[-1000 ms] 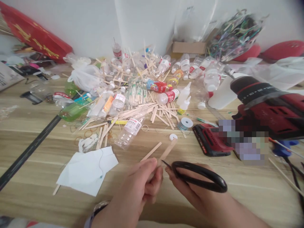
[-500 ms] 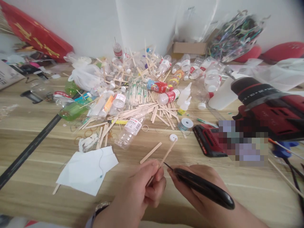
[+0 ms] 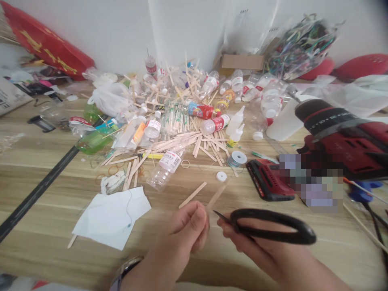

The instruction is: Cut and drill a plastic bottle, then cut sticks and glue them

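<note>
My left hand (image 3: 189, 228) is closed on a wooden craft stick (image 3: 216, 195), whose blurred upper end sticks out past the thumb. Just to its right, my right hand (image 3: 257, 246) grips a pair of scissors (image 3: 273, 224) with black looped handles. The short dark blade points left at the stick, a small gap away from it. Behind the hands, a second craft stick (image 3: 193, 195) lies flat on the table. A white bottle cap (image 3: 221, 176) rests beyond the held stick's tip.
A red power drill (image 3: 339, 137) and its battery (image 3: 266, 182) stand at the right. Plastic bottles (image 3: 165, 167), a pile of craft sticks (image 3: 182, 139) and a wire spool (image 3: 237, 158) cover the middle. White paper (image 3: 110, 218) lies left; a black strip (image 3: 39, 192) crosses the table there.
The scissors have turned, so the handle loop now shows. Their blade has come slightly away from the stick. My left hand has turned a little, and the stick in it is smeared by motion.
</note>
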Demonstrator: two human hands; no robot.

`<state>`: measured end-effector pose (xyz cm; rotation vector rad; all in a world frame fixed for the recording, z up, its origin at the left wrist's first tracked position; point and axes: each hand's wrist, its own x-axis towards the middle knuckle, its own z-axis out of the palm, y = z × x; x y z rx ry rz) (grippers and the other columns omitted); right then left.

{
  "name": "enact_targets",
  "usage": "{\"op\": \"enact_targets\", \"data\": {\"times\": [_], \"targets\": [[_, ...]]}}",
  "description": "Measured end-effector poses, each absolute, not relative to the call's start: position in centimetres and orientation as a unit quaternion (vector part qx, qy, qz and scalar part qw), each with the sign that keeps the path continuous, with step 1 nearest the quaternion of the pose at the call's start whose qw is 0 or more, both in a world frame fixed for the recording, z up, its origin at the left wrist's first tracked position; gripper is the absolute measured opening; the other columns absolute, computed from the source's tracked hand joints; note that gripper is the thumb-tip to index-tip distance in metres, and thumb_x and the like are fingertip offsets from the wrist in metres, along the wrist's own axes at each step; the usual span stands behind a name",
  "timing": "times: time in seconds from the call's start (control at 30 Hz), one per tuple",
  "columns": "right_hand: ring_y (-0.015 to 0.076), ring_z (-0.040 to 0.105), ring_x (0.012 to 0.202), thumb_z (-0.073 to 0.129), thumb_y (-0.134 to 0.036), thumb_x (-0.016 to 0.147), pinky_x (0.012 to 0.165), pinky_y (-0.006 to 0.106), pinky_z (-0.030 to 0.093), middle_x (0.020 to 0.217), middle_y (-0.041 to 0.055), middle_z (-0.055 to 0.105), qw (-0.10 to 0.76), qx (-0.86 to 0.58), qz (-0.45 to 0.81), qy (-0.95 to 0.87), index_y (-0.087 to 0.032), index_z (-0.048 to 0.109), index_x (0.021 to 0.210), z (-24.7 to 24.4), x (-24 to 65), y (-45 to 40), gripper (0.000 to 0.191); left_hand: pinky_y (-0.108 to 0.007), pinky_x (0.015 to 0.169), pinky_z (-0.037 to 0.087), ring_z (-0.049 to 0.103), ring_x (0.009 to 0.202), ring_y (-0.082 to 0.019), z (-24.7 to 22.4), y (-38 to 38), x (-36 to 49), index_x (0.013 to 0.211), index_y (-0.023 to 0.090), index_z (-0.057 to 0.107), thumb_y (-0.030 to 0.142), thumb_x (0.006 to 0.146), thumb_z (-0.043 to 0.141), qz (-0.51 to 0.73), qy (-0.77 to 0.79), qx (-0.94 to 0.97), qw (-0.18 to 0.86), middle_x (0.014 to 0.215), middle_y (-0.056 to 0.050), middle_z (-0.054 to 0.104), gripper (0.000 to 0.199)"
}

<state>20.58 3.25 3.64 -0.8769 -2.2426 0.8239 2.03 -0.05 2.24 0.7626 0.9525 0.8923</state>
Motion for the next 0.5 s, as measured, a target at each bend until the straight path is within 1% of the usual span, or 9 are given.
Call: {"op": "enact_targets", "data": {"times": [0.1,0.17,0.23,0.37,0.5], "targets": [[0.0088,0.056,0.049,0.043,-0.035,0.101,0.042,0.015,0.045,0.068,-0.0001,0.058,0.236,-0.354,0.476,-0.77,-0.019,0.057,0.084,3.74,20.74,3.11,0.027,-0.027,0.051,0.019,0.024,0.052,-0.01,2.04,-0.03,1.85,0.069,0.021,0.042,0.065,0.088,0.048,0.39,0.468,0.394,0.689,0.055,0.008,0.034,0.048],[0.0086,0.056,0.051,0.043,-0.041,0.1,0.042,0.015,0.047,0.07,0.0001,0.056,0.21,-0.361,0.543,-0.729,-0.018,0.054,0.082,3.65,20.74,3.02,0.031,-0.027,0.051,0.02,0.025,0.053,-0.01,1.9,-0.08,1.71,0.072,0.021,0.043,0.067,0.088,0.046,0.373,0.473,0.413,0.683,0.057,0.008,0.034,0.048],[0.0083,0.054,0.053,0.045,-0.042,0.099,0.044,0.015,0.048,0.071,-0.0003,0.054,0.204,-0.36,0.552,-0.724,-0.018,0.053,0.082,3.54,20.71,2.99,0.031,-0.026,0.05,0.02,0.025,0.053,-0.01,1.79,-0.16,1.61,0.074,0.021,0.043,0.067,0.088,0.045,0.356,0.476,0.419,0.686,0.058,0.008,0.033,0.048],[0.0076,0.053,0.052,0.046,-0.036,0.099,0.046,0.015,0.048,0.07,-0.0021,0.056,0.201,-0.344,0.544,-0.738,-0.019,0.055,0.088,3.37,20.79,2.94,0.022,-0.026,0.051,0.021,0.026,0.054,-0.011,1.78,-0.24,1.57,0.074,0.021,0.043,0.069,0.087,0.044,0.344,0.489,0.434,0.673,0.058,0.008,0.033,0.049],[0.0085,0.055,0.053,0.045,-0.029,0.098,0.048,0.016,0.048,0.07,-0.0025,0.059,0.222,-0.339,0.488,-0.773,-0.021,0.056,0.09,3.67,20.79,2.9,0.016,-0.026,0.052,0.022,0.027,0.055,-0.011,1.99,-0.17,1.63,0.075,0.021,0.043,0.066,0.089,0.043,0.34,0.502,0.43,0.669,0.06,0.008,0.033,0.047]]}}
